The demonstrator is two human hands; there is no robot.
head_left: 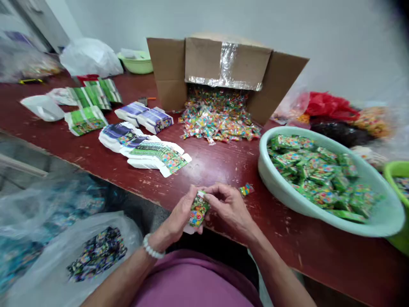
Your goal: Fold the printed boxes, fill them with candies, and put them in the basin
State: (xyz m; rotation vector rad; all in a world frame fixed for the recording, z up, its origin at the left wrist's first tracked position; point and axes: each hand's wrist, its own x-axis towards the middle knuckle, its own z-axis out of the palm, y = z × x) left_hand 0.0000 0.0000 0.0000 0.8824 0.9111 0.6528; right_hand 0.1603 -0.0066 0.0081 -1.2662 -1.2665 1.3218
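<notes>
Carton [198, 212], small and green, sits between both hands at the lower centre of the frame, its long axis steep, the top end leaning slightly right. White flaps show at its upper and lower ends. The left hand [179, 213] grips its left side; the right hand [230, 209] pinches the upper flap between thumb and fingers.

To the right, a pale aqua basin [265, 172] holds a heap of green packs [319, 175]. At upper centre, an open cardboard box [204, 59] lets wrapped candies [214, 123] spill onto the red table [217, 168]. In the lower left, a clear bag [41, 279] contains dark packets [99, 253].

Fingers partly cover the carton's sides, and whatever is inside it cannot be seen. A green basin [387, 171] is cut off by the right edge; the plastic bags [19, 51] at upper left are blurred.
</notes>
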